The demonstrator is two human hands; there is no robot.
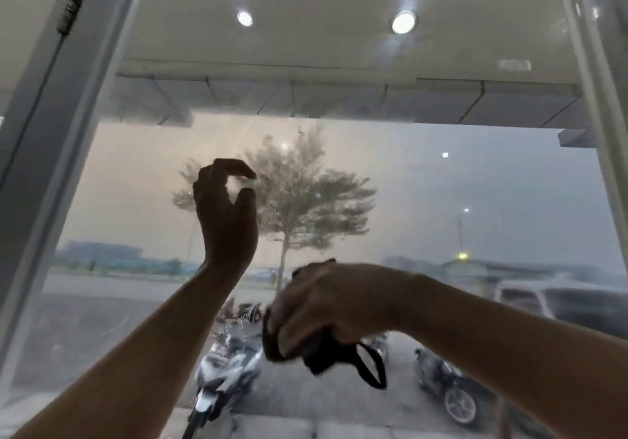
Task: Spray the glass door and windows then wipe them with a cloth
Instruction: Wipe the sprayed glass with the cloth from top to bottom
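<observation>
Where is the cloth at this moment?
In the head view the cloth is low, just right of centre, gripped by the right hand before the glass, below the raised left hand.

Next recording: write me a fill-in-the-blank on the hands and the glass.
1. The right hand, gripping the dark cloth, is ____ than the left hand.
2. The left hand is raised before the glass with ____ fingers.
3. Outside, behind the scooters, stands a leafy ____.
Missing: lower; curled; tree.
</observation>
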